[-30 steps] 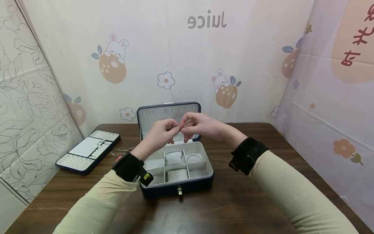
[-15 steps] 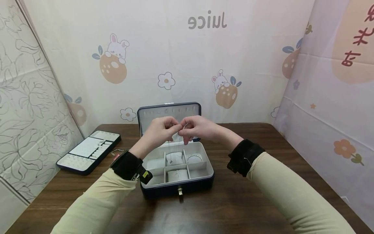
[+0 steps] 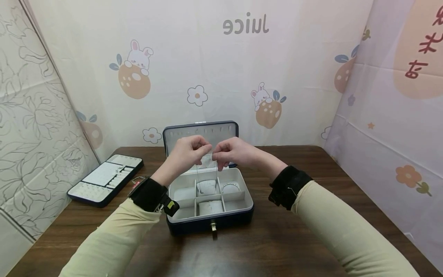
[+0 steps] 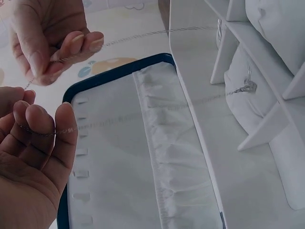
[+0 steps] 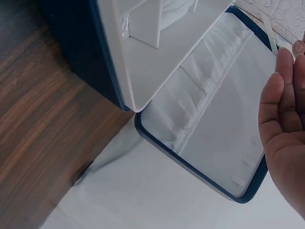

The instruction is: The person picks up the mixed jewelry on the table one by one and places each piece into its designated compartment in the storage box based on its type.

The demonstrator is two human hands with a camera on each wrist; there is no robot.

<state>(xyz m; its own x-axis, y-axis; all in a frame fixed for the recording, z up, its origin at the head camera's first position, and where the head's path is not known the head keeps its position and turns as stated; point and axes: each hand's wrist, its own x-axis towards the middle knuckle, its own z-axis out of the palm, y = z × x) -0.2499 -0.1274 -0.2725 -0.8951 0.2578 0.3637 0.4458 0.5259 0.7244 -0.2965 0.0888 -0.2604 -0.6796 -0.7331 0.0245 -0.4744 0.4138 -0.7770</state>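
Observation:
A thin silver necklace [image 4: 119,119] hangs in two strands from my fingertips, with a small pendant [image 4: 249,87] at the bottom. My left hand [image 3: 188,154] pinches the chain on one side. On the other side, slightly apart from it, my right hand [image 3: 237,152] pinches the chain too. Both hands are above the open navy jewelry box [image 3: 226,217], in front of its raised lid [image 3: 183,134]. In the left wrist view the pendant appears in front of a white cushion [image 4: 238,107]. The right wrist view cuts off part of the right hand [image 5: 286,129].
A round bracelet [image 3: 230,187] lies in the back right compartment. White cushions [image 3: 211,207] fill some other compartments. Left of the box, a navy-edged jewelry tray [image 3: 104,179] lies on the wooden table [image 3: 277,238]. Chain jewelry with a red tag [image 3: 136,184] is beside it, partly behind my left wrist.
My fingertips, touching before, have drawn apart a little, the left hand moving left. Both hands are slightly lower than at first. The two chain strands now hang visibly separate.

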